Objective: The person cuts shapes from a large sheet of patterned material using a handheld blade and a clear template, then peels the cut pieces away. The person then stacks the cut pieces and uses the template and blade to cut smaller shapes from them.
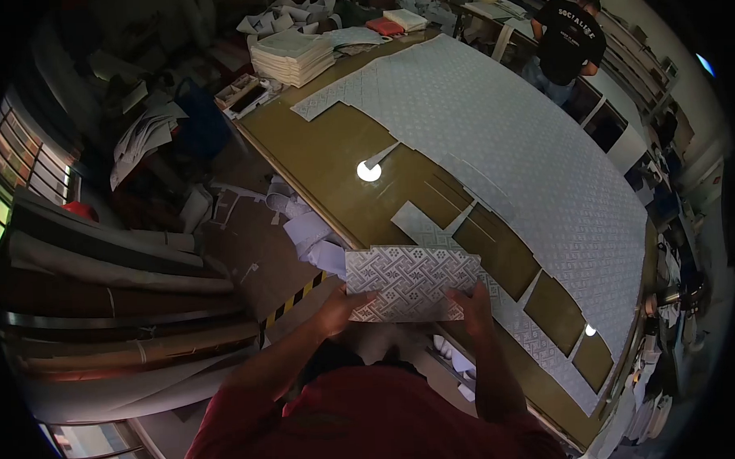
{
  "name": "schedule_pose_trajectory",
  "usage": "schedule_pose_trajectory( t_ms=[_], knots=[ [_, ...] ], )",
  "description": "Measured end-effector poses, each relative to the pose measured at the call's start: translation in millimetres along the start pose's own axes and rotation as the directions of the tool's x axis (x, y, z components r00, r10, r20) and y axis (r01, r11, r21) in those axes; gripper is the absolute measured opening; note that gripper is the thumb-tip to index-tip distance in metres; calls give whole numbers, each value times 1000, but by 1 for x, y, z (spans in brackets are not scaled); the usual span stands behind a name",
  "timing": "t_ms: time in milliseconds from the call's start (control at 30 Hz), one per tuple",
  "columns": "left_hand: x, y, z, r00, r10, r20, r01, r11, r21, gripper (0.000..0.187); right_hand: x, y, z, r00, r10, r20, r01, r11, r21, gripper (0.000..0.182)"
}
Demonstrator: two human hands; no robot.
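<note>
A rectangular patterned fabric piece (409,272), grey and white with a geometric and floral print, is held in front of my body at the table's near edge. My left hand (335,310) grips its left end, thumb on top. At the right end my right hand (474,303) pinches it, thumb over the face and fingers beneath. Partly hidden behind it lies a cut offcut (420,224) of like print. A long narrow strip (541,345) runs from there toward the right corner. The large patterned sheet (477,112) with a stepped edge covers the table's far side.
The brown table (321,170) reflects bright lamps. A stack of folded material (293,58) stands at its far left corner. Scraps (311,235) hang or lie along its left side. Long rolls (128,319) fill the left. A person in a black shirt (568,48) stands beyond the table.
</note>
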State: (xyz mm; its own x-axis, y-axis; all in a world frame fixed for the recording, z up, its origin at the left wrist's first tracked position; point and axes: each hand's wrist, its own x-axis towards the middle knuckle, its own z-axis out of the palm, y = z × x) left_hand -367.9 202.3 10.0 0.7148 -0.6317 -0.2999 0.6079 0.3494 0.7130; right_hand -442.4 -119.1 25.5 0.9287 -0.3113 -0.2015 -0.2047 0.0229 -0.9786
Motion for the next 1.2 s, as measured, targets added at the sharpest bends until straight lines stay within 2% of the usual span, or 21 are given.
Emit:
schedule_pose_trajectory(
  t_ms=[67, 100, 167, 233, 267, 333, 433, 500, 567, 700, 800, 867, 933, 967, 1033, 1067, 1133, 1200],
  knots=[
    [-6, 11, -16, 999, 31, -32, -32, 999, -29, 44, 13, -7, 20, 999, -14, 42, 14, 1000, 8, 56],
    [-6, 18, -24, 999, 39, -29, -40, 998, -41, 44, 21, -3, 28, 998, -10, 59, 12, 999, -46, 55],
    [-9, 32, -44, 991, 59, -120, -59, 998, 2, 44, 34, -11, 58, 997, 1, 80, 8, 994, -112, 54],
    [-6, 41, -83, 992, 68, -107, -66, 998, 23, 44, 30, -36, 101, 990, 131, 53, -127, 989, -75, 49],
    [-8, 56, -102, 992, 91, -87, -85, 994, 64, 44, 32, -36, 125, 988, 142, 54, -137, 987, -86, 49],
    [-20, 86, -137, 988, 122, -93, -115, 990, 79, 43, 44, -37, 168, 985, 141, 97, -156, 974, 165, 44],
    [-33, 149, -186, 981, 159, -112, -147, 982, 115, 40, 78, -4, 217, 984, 130, 124, -146, 981, 130, 41],
    [-43, 165, -212, 983, 130, -133, -115, 986, 118, 39, 79, -22, 255, 975, 173, 143, -185, 980, 78, 41],
    [-40, 188, -234, 969, 163, -187, -147, 984, 98, 37, 93, -38, 291, 968, 189, 167, -197, 980, 34, 41],
    [-21, 217, -253, 969, 179, -173, -166, 982, 87, 40, 131, -51, 318, 974, 192, 120, -189, 981, -38, 43],
    [6, 241, -271, 960, 196, -200, -170, 975, 141, 44, 165, -63, 336, 985, 135, 109, -138, 990, 20, 43],
    [21, 263, -279, 924, 321, -207, -275, 935, 224, 48, 193, -69, 351, 989, 109, 102, -119, 989, 92, 44],
    [34, 289, -290, 909, 372, -186, -302, 898, 321, 50, 222, -73, 363, 989, 97, 115, -95, 995, -16, 43],
    [41, 305, -296, 890, 427, -162, -336, 853, 400, 52, 239, -74, 372, 990, 93, 109, -95, 995, 8, 43],
    [53, 336, -307, 894, 413, -174, -296, 835, 463, 54, 264, -78, 390, 987, -50, 155, 39, 996, 75, 42],
    [66, 353, -311, 885, 425, -189, -283, 815, 505, 55, 279, -86, 394, 987, -64, 150, 51, 995, 87, 42],
    [86, 398, -309, 897, 417, -149, -268, 780, 566, 56, 302, -101, 405, 986, 31, 166, -33, 999, 11, 40],
    [103, 437, -301, 911, 393, -123, -242, 753, 612, 56, 321, -106, 411, 991, 17, 135, -22, 999, 35, 39]
  ],
)
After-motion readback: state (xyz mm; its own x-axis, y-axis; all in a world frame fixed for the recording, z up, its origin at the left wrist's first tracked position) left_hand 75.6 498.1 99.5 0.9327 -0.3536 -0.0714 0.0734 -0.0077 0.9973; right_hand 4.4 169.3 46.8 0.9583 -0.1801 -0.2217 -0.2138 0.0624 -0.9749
